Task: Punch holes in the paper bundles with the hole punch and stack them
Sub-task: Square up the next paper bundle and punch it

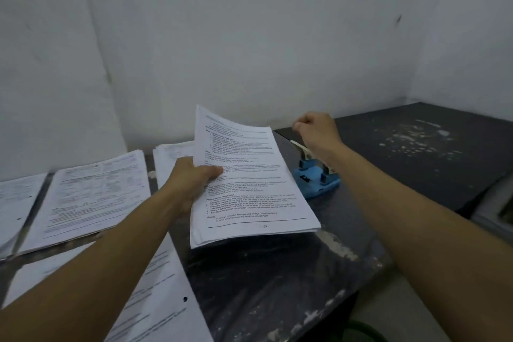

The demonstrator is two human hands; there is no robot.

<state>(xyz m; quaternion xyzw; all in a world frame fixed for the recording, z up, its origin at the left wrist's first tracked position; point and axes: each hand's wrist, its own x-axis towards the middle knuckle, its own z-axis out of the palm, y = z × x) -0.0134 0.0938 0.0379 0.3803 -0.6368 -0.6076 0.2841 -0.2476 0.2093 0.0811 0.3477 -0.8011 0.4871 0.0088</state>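
Between your two hands, the paper bundle (249,175) is held off the bench (277,272), gripped at its left long edge by your left hand (194,178), thumb on top and fingers underneath. The sheets are light but limp: the far end curls upward and the unsupported right side sags. Expect the stack to fan or slip if pinched at one point only, so support it from below and square the edges before inserting. Your right hand (316,128) hangs above the blue hole punch (316,178), fingers curled and apparently holding nothing; contact with the lever cannot be confirmed. The punch sits just right of the bundle. An already punched stack (166,286) lies under your left forearm.
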